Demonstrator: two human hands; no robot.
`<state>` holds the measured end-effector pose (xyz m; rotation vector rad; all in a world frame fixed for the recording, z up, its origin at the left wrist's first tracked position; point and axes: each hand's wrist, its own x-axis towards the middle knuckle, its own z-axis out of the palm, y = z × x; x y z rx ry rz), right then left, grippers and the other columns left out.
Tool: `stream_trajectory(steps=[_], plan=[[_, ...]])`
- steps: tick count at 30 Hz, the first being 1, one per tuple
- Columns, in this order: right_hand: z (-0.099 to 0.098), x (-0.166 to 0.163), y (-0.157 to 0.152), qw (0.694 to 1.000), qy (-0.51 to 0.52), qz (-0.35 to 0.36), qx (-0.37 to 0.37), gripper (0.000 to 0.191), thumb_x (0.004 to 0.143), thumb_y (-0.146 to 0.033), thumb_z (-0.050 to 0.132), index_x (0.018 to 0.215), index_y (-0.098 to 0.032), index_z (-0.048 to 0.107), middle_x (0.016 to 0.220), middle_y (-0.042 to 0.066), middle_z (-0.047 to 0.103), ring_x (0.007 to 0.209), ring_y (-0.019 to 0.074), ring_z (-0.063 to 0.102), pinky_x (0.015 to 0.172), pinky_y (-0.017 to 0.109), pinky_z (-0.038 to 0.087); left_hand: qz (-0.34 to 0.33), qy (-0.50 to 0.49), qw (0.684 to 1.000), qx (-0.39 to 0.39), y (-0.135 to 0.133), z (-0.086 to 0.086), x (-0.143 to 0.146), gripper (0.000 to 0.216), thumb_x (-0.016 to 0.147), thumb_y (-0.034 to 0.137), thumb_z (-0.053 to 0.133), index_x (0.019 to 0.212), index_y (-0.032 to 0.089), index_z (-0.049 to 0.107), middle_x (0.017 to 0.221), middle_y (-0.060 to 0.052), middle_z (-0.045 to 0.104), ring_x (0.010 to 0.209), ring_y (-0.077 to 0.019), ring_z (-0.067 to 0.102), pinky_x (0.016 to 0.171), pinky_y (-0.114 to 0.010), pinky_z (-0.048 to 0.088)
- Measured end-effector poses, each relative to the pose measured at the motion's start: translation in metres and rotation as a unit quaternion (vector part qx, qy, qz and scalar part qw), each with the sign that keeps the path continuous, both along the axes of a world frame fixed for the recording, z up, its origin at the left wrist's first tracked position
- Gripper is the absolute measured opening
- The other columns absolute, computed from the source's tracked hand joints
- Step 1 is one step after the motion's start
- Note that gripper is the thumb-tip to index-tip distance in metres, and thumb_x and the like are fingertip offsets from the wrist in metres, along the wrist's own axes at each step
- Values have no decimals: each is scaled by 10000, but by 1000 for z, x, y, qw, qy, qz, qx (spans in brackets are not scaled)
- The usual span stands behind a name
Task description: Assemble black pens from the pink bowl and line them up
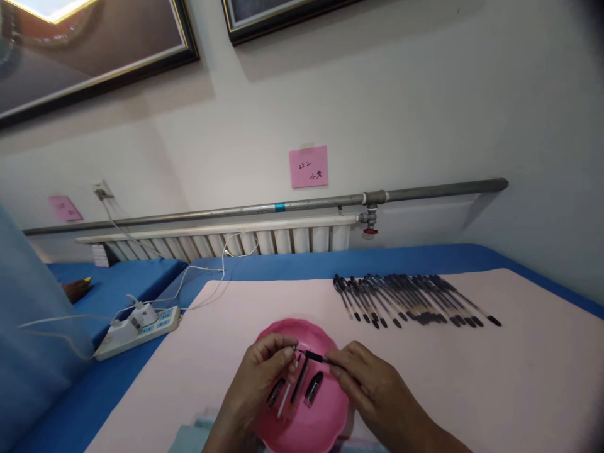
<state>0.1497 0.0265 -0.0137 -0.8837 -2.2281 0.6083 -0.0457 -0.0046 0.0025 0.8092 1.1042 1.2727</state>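
Observation:
Over the pink bowl (325, 425), my right hand (372, 384) is closed on a pen (314, 357) with a black grip, its tip pointing left. My left hand (259, 371) pinches at that tip; whatever small piece its fingers hold is too small to name. Inside the bowl, below the fingers, lie two black pen caps, one on the right (314, 388) and one on the left (275, 394). Between them are a thin white stick (284, 399) and a dark refill-like rod (299, 380) beside a clear tube.
Many black pens (406, 299) lie in a row on the pink sheet (528, 377), right of the bowl. A power strip (136, 333) with white cables sits on the left edge. Light blue cloth (191, 434) shows at the front. A radiator (264, 242) stands behind.

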Motion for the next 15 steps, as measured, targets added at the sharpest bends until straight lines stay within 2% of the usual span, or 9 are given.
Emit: stream_trajectory(steps=[7, 15], plan=[[4, -1, -5, 999, -35, -1, 33, 212, 921, -187, 389, 1010, -237, 575, 827, 28, 556, 728, 147, 576, 674, 273, 480, -11, 50, 999, 8, 0, -6, -5, 189, 666, 239, 712, 822, 134, 696, 615, 3, 611, 535, -63, 509, 553, -181, 398], [10, -12, -10, 997, -20, -14, 69, 215, 924, -181, 383, 1037, -216, 563, 830, 33, 565, 761, 157, 566, 694, 280, 479, 82, -93, 992, -12, 0, 0, 9, 197, 583, 221, 775, 721, 133, 664, 564, 9, 630, 513, -71, 560, 528, -170, 457]])
